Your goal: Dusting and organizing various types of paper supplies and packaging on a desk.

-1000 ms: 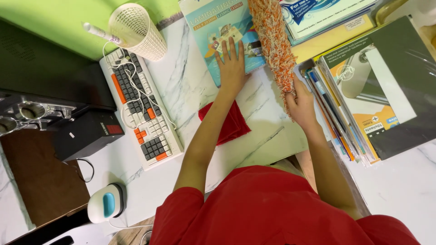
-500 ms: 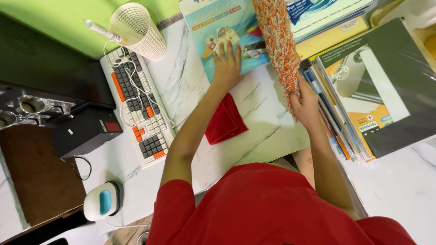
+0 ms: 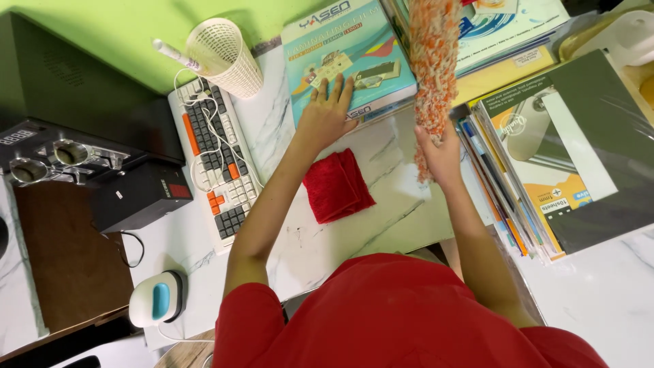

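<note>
On the marble-patterned desk [image 3: 381,204], your right hand [image 3: 441,151] is closed around the light, floppy orange-and-white duster [image 3: 434,61] near its base, while your left hand [image 3: 327,116] lies flat, fingers spread, on the teal box [image 3: 340,41].

Left arm extended forward, elbow slightly bent, forearm angled up and right. Left hand [image 3: 327,116] flat, palm down, fingers [image 3: 338,87] spread and pointing away from body. Right arm extended forward alongside, forearm angled up and left, well apart from left arm. Right hand [image 3: 439,153] closed in a grip, knuckles up, thumb side toward centre. Both upper arms in short red sleeves.
</note>
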